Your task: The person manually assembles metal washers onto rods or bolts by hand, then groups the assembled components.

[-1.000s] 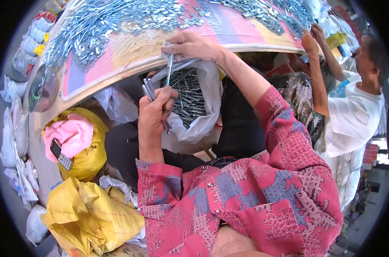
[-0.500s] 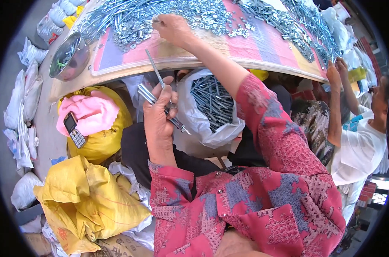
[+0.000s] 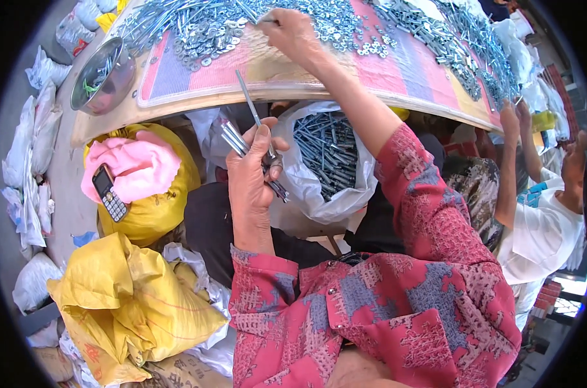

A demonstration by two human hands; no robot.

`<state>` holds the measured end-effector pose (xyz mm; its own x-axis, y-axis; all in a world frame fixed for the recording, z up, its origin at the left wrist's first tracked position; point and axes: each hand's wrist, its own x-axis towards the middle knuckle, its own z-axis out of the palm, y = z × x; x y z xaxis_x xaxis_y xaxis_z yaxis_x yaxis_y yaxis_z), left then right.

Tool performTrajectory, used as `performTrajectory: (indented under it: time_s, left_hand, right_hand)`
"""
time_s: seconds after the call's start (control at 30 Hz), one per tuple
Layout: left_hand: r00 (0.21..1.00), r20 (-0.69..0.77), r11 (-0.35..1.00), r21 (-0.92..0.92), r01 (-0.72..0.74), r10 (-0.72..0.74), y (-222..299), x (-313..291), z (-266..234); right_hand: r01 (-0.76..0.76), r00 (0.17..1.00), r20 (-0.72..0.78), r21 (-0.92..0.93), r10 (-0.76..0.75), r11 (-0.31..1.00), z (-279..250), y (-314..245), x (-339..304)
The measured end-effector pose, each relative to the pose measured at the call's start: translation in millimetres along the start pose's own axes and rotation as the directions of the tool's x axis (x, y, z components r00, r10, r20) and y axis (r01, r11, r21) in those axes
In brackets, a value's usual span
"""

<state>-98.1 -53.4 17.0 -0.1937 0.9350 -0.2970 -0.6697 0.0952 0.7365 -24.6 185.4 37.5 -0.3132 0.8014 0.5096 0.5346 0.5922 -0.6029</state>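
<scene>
My left hand [image 3: 256, 169] is closed around a bundle of threaded metal rods [image 3: 234, 138], above my lap. One longer rod [image 3: 246, 94] stands up past my thumb and tilts toward the table. Over the table, my right hand [image 3: 293, 35] has its thumb and fingertips pinched together at the edge of a pile of flat metal washers [image 3: 209, 40]. A small greyish bit shows at those fingertips, too small to name. Just below the table edge, between my knees, a white sack [image 3: 316, 210] holds many dark metal bolts [image 3: 325, 152].
A metal bowl [image 3: 120, 87] with some parts stands at the table's left. Long rods [image 3: 154, 26] lie heaped behind the washers. A mobile phone [image 3: 110, 194] and pink cloth [image 3: 135, 161] rest on a yellow sack [image 3: 157, 216]. At right, another person's hands [image 3: 516, 116] work at the table.
My right hand has moved right and slightly farther across the table, still pinched. My left hand has shifted a little right with the rods, and the long rod stands more upright.
</scene>
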Motion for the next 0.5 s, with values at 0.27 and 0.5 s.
performTrajectory:
  time_s: [0.27,0.5]
  left_hand:
    - [1.0,-0.021,1.0,0.023,-0.011,0.011,-8.1,9.3,15.1]
    - [0.999,-0.003,0.998,0.058,-0.035,0.036,-9.4,13.5,24.4]
  right_hand:
    - [0.068,0.997,-0.011,-0.394,-0.079,0.917,47.3,12.1,27.2]
    - [0.009,1.0,0.012,-0.078,-0.008,0.997,-6.4,8.7,-8.7]
